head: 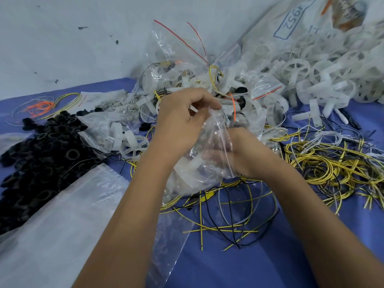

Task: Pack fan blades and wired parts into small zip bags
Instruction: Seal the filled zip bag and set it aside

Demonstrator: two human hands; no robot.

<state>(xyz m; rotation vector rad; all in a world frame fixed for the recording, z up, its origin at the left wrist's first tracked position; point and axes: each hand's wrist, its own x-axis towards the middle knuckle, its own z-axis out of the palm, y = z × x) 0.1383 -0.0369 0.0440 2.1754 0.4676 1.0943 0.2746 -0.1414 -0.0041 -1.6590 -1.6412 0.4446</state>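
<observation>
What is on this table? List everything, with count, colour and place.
zip bag: one, clear, centre, held in both hands, white parts inside
filled bags: a heap, clear with red strips, behind the hands
fan blades: a large pile, white, far right
yellow wires: a tangle, yellow with black, right
loose wires: several, yellow, black and white, centre front
black rings: a large pile, black, left
orange wires: a small bunch, orange and yellow, far left
plastic sheet: one, whitish, front left
table cover: one, blue
left hand: pinches the bag's top
right hand: grips the bag's right side
</observation>
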